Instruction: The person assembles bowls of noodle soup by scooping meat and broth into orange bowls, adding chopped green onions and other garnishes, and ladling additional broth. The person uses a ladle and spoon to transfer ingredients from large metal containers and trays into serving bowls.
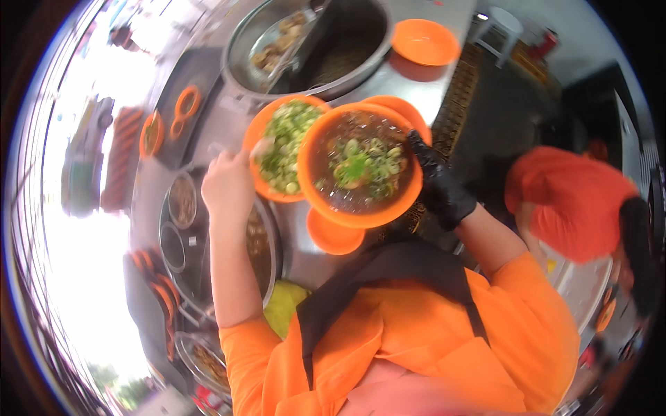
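My right hand (438,186), in a black glove, grips the right rim of an orange bowl of dark soup (359,165) topped with chopped green onion. The bowl is lifted in front of my chest. My bare left hand (227,182) hovers at the left edge of an orange bowl of chopped green onions (283,147), its fingers bent around something pale and blurred. A second orange bowl rim (401,109) shows behind the soup bowl.
A large steel pot (312,48) with a strainer sits on the metal counter ahead, next to an empty orange bowl (424,41). A small orange bowl (334,234) lies below the soup. Steel pots (182,201) stand at left. A person in orange (569,201) bends at right.
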